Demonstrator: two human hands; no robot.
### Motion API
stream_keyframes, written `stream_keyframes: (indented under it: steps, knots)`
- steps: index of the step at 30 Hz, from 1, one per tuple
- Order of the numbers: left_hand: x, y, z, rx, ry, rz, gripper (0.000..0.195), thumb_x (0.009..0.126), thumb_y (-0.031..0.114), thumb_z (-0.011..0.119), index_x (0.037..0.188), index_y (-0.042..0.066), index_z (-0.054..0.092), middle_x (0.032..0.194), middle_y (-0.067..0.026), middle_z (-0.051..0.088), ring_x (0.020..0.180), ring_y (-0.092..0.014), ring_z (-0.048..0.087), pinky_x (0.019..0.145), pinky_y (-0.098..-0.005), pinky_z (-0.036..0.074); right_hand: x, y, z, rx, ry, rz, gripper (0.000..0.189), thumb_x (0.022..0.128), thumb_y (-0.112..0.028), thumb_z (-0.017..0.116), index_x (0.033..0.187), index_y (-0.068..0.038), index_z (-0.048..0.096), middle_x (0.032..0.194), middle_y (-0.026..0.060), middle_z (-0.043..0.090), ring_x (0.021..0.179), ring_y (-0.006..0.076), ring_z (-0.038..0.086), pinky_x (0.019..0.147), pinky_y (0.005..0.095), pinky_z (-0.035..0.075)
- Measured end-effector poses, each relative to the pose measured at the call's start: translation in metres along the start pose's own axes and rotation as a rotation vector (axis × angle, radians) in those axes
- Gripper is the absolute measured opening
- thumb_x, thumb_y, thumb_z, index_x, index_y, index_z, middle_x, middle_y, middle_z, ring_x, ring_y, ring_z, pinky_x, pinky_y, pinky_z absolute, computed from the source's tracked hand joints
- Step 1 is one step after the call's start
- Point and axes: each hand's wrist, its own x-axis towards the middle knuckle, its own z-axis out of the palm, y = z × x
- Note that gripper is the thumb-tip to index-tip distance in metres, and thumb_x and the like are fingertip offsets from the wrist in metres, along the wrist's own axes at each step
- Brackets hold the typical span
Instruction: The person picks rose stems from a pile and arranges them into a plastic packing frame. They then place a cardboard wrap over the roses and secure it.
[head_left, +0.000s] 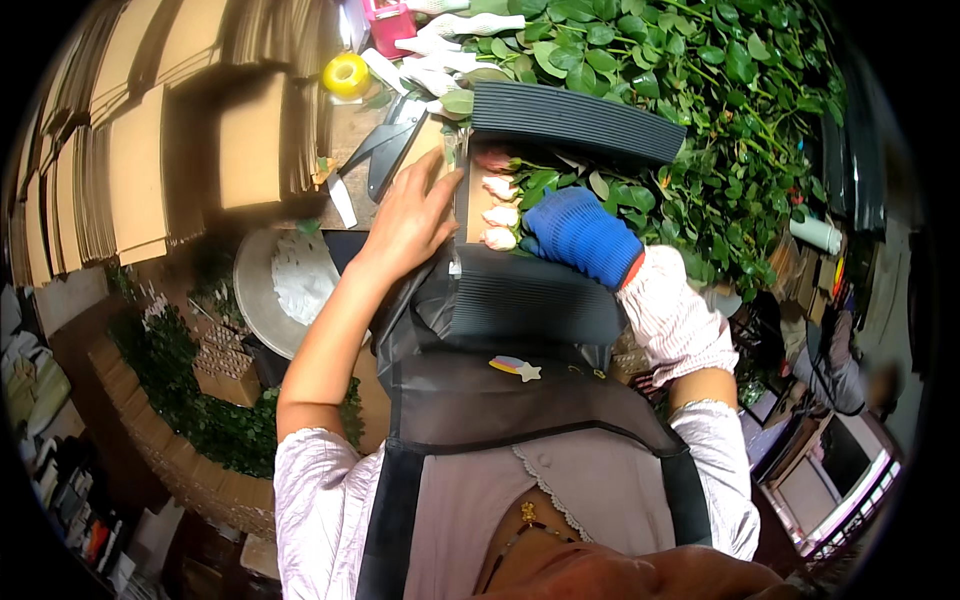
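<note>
Pale pink roses (500, 216) lie in a column on a brown board between two black corrugated sheets, the upper sheet (577, 120) and the lower sheet (536, 296). My right hand (581, 232), in a blue knitted glove, rests on the stems and leaves just right of the blooms; its fingertips are partly hidden, so its hold is unclear. My bare left hand (420, 210) lies at the board's left edge, fingers apart, touching the edge strip. A dark-handled tool (394, 150) lies beyond it on the wooden table.
Stacked cardboard sheets (139, 172) stand at the left. A yellow tape roll (346, 76), a pink container (390, 28) and white mesh sleeves (442, 56) are at the back. Leafy rose stems (720, 97) cover the right. A round metal basin (262, 300) sits below the table's left edge.
</note>
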Motion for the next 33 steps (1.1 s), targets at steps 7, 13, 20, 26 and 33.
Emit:
stream_keyframes:
  steps: [7,13,20,26,33]
  knots:
    - [0.013,-0.006,0.009,-0.062,-0.093,-0.033,0.082,0.074,0.024,0.086,0.148,0.018,0.049,0.152,-0.0239,0.031,0.139,-0.045,0.033,0.116,-0.0503,0.032,0.001,0.003,-0.005,-0.036,-0.152,-0.001,0.035,0.093,-0.045,0.059,0.096,-0.012,0.072,0.084,0.0160,0.071,0.081,0.0355,0.070,0.075,0.0468,0.055]
    - [0.012,-0.006,0.014,-0.091,-0.112,-0.050,0.084,0.070,0.026,0.087,0.146,0.015,0.051,0.158,-0.0283,0.024,0.142,-0.048,0.027,0.118,-0.0517,0.028,-0.002,-0.008,-0.011,0.101,0.022,-0.063,0.042,0.101,-0.052,0.046,0.122,-0.022,0.067,0.096,0.0177,0.072,0.084,0.0379,0.070,0.076,0.0470,0.055]
    - [0.025,0.008,0.033,-0.169,-0.147,-0.185,0.108,0.064,0.044,0.090,0.147,0.001,0.037,0.161,-0.0307,0.014,0.153,-0.047,0.004,0.122,-0.0531,0.019,0.010,0.008,0.016,-0.038,-0.124,-0.075,0.036,0.098,-0.048,0.053,0.117,-0.021,0.067,0.095,0.0155,0.071,0.080,0.0367,0.070,0.072,0.0486,0.054]
    - [0.020,0.005,0.034,-0.242,-0.102,-0.153,0.106,0.062,0.040,0.092,0.145,0.003,0.039,0.161,-0.0314,0.012,0.152,-0.048,0.006,0.122,-0.0538,0.018,-0.009,0.011,-0.015,-0.056,-0.009,0.056,0.029,0.095,-0.044,0.057,0.098,-0.016,0.066,0.083,0.0128,0.070,0.075,0.0347,0.069,0.067,0.0490,0.053]
    - [0.018,0.001,0.040,-0.222,-0.057,-0.090,0.102,0.062,0.040,0.092,0.142,0.003,0.042,0.161,-0.0317,0.014,0.151,-0.050,0.008,0.121,-0.0541,0.019,0.008,0.013,0.012,-0.060,0.033,0.049,0.028,0.095,-0.044,0.056,0.104,-0.020,0.068,0.081,0.0112,0.070,0.074,0.0322,0.069,0.067,0.0486,0.052]
